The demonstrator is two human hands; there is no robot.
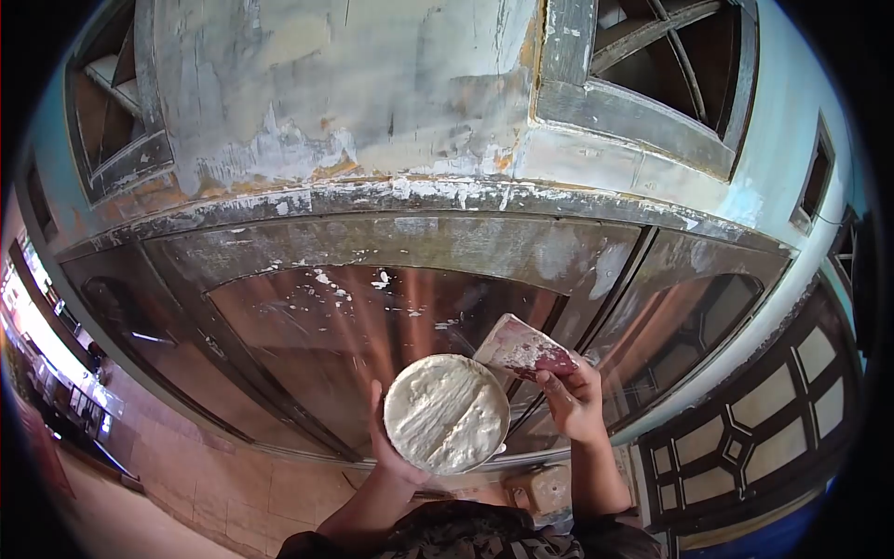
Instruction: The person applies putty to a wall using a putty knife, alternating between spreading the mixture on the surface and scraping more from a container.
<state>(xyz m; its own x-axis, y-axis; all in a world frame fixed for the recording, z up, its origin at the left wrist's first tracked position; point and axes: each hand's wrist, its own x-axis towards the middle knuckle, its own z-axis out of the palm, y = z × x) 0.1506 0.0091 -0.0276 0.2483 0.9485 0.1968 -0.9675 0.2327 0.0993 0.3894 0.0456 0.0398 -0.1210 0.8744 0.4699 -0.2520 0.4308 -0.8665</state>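
A round tub of white putty (445, 415) rests in my left hand (395, 458), whose fingers wrap around its side and bottom. A shallow groove runs diagonally across the putty's lumpy surface. My right hand (575, 401) pinches a flat reddish putty spreader (523, 348) between thumb and fingers. Dried white putty coats much of the spreader. Its lower left corner is right at the tub's rim in this view. In front of both hands is a wooden door with glass panels (307, 326), spattered with white flecks.
Above the door, a wall panel (345, 84) shows patches of white filler and bare spots. Lattice openings (666, 56) flank it. A dark paned door or window frame (745, 419) stands at the right. Tiled floor (223, 480) lies below, with a pale block-shaped object (545, 486) near my feet.
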